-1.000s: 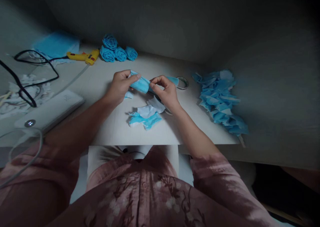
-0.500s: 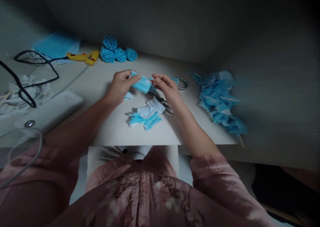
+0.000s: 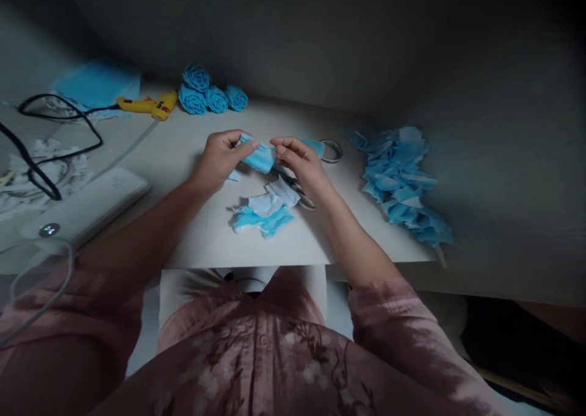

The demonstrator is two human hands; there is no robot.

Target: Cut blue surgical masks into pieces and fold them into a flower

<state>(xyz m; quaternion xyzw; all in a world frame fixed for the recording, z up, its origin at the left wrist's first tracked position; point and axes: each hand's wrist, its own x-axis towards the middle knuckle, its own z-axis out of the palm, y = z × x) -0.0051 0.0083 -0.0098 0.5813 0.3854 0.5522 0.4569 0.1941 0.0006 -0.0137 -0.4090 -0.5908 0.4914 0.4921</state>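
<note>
My left hand (image 3: 222, 160) is closed on a small pale-blue piece of face-mask fabric (image 3: 259, 158), its thumb lying on top. At the fabric's right edge, my right hand (image 3: 300, 160) has thumb and fingertips pinched together; exactly what sits between them is partly hidden. Dark-bladed scissors (image 3: 306, 201) lie under the right hand, partly covered. Nearer to me rest loose blue and white cut pieces (image 3: 265, 211). Another blue piece (image 3: 314, 147) lies behind the right hand, beside a roll of tape (image 3: 332, 151).
Several blue fabric roses (image 3: 210, 93) stand at the back, next to a yellow glue gun (image 3: 155, 105). Blue mask sheets (image 3: 98, 83), white scraps (image 3: 46, 178) and a white cabled device (image 3: 91, 202) occupy the left. A heap of blue pieces (image 3: 403, 184) lies right.
My right fingertips have shifted slightly left along the fabric's edge. The left hand keeps its grip, and the whole view has moved a little.
</note>
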